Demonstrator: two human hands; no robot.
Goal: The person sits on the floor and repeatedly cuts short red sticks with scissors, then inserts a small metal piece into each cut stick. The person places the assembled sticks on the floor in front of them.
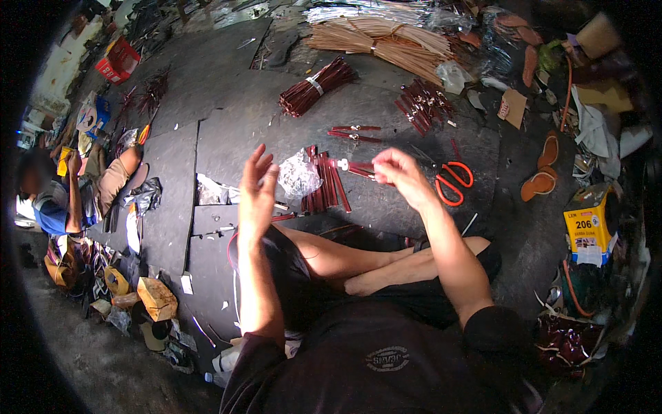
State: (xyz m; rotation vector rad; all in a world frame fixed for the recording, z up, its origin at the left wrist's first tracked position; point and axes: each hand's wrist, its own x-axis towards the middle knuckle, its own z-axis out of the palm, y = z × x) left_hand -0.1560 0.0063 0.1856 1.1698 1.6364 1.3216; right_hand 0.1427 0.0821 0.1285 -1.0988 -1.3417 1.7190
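Note:
My right hand [404,175] is closed, its fingertips pinching one end of a dark red strap [360,170]. A shiny metal buckle [343,164] sits at the strap's other end, pointing left. To the left my left hand [256,188] is raised with fingers apart and nothing visible in it. Between the hands lie a crumpled clear plastic bag [299,174] and a pile of dark red strips [326,190]. Just beyond, two buckled straps [355,132] rest on the dark mat. Orange-handled scissors [453,183] lie right of my right hand.
Farther out are a tied bundle of red strips [317,86], a heap of buckled straps [423,105] and long tan strips [379,40]. Sandals [541,172] and a yellow box [589,224] stand to the right. Another person [52,196] sits at far left.

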